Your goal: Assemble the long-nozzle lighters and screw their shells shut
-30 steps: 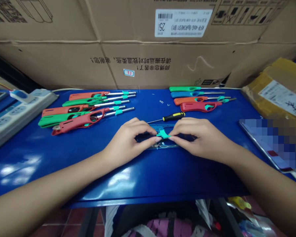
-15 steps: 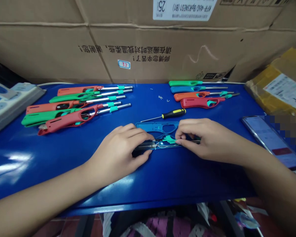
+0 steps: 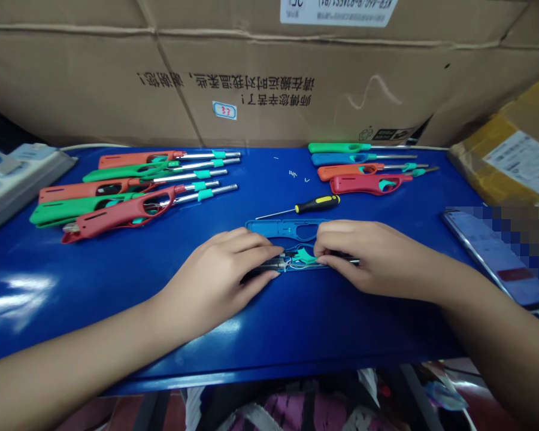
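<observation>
An opened blue lighter lies in two halves at the middle of the blue table (image 3: 94,275). Its empty blue shell half (image 3: 282,227) sits just behind my hands. The near half (image 3: 296,266) shows metal parts and wires. My left hand (image 3: 227,266) is closed over the left end of that near half and presses it down. My right hand (image 3: 371,254) pinches a small teal trigger piece (image 3: 304,257) and holds it on the near half.
A black and yellow screwdriver (image 3: 314,205) lies behind the shell. Several red and green long lighters (image 3: 130,191) lie at left, several more lighters (image 3: 362,170) at right back. Tiny screws (image 3: 293,175) lie between them. Cardboard boxes (image 3: 269,78) stand behind, a phone (image 3: 494,251) right, a power strip (image 3: 13,179) left.
My right hand has lowered the teal trigger piece onto the near lighter half. My left hand has slid down over the half's left end. The camera has tilted slightly down.
</observation>
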The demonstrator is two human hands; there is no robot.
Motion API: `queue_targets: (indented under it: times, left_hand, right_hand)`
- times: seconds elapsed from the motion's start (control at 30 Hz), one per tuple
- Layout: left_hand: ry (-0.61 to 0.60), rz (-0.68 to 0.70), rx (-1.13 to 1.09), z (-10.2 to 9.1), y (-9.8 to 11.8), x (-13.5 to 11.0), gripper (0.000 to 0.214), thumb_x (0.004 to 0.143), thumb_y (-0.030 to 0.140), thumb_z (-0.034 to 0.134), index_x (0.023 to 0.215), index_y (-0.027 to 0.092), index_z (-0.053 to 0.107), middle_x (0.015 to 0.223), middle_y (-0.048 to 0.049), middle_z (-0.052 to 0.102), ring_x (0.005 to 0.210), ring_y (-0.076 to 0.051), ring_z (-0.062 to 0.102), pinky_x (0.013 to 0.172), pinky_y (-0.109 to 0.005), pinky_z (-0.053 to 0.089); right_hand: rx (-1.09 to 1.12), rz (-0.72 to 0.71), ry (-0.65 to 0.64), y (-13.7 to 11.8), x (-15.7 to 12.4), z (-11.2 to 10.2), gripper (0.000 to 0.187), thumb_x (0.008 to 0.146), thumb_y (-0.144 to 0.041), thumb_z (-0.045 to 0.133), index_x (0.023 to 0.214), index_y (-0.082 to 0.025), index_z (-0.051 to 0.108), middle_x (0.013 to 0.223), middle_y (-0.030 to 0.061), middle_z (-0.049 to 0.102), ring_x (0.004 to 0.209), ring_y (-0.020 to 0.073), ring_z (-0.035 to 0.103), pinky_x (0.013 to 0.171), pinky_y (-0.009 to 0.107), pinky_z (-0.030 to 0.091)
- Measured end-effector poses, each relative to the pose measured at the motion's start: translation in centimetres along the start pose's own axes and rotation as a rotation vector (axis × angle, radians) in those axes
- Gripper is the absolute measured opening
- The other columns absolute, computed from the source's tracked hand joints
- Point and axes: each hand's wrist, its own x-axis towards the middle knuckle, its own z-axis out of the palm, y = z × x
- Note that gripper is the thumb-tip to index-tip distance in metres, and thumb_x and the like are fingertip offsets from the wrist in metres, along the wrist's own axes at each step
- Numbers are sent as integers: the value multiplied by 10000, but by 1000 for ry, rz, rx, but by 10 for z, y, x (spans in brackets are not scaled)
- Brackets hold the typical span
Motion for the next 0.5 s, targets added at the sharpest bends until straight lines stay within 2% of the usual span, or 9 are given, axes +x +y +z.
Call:
queue_targets:
  times: [0.23, 0.5]
  left_hand:
    - [-8, 16, -31, 1, -1, 2, 276, 974, 229, 633, 1231, 166, 709, 1064, -83, 707, 969, -224, 644, 842, -380, 554]
    - [-10, 18, -44, 1, -3, 3, 288, 980, 237, 621, 1247, 173, 711, 1057, -87, 699, 959, -219, 641, 841, -369, 550]
  right_hand:
    - [-33, -73, 80, 0, -2, -3, 164, 1008, -214, 464, 885, -208, 573, 863, 6, 613, 767, 152, 537, 676, 302, 359]
    - [-121, -130, 44, 2, 0, 3, 181, 1014, -196, 454, 864, -200, 556, 846, 19, 596, 756, 160, 529, 680, 295, 373]
